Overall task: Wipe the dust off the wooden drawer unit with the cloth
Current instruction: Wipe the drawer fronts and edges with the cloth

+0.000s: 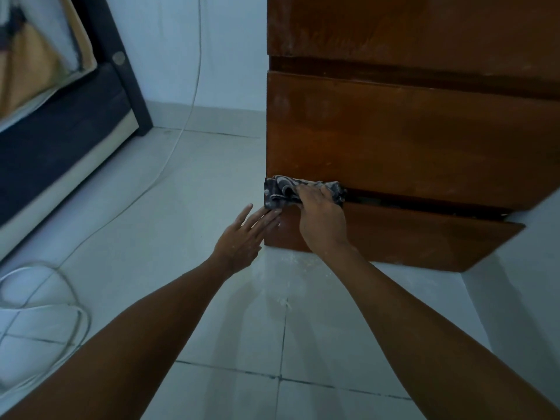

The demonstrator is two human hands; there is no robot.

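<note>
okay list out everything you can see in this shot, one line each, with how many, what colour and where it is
wooden drawer unit: one, reddish brown, upper right, standing on the floor against the wall; dusty marks on its fronts
cloth: one, dark patterned grey, at the unit's lower left corner, over the gap above the bottom drawer
bed frame: one, black, upper left
bedding: one heap, tan, white and dark, far upper left
cable: one, white, running down the wall and coiling on the floor at lower left
floor: pale grey tiles, dust specks below the unit
left hand: one, fingers straight, tips by the cloth's lower edge
right hand: one, gripping the cloth against the unit
</note>
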